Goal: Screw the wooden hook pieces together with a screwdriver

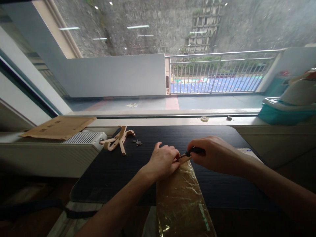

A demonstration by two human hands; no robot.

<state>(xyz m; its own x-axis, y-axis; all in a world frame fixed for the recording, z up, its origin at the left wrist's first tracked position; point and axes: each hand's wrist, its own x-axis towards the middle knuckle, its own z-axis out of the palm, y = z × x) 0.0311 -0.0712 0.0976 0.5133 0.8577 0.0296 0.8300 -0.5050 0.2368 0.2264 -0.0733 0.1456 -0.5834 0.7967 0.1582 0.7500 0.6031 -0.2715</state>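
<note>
My right hand is wrapped round the black handle of a screwdriver, its thin shaft slanting down to the left. The screwdriver's tip meets the fingers of my left hand, which are closed on a light wooden piece. That piece lies at the far end of a long brown package wrapped in shiny clear tape. My fingers hide most of the wood and whatever is at the tip. Farther left on the black table are curved wooden parts and a small pile of screws.
A brown paper envelope lies over a white radiator at the left. On the window sill sit a tape roll and a small dark object. A teal bin stands at the right.
</note>
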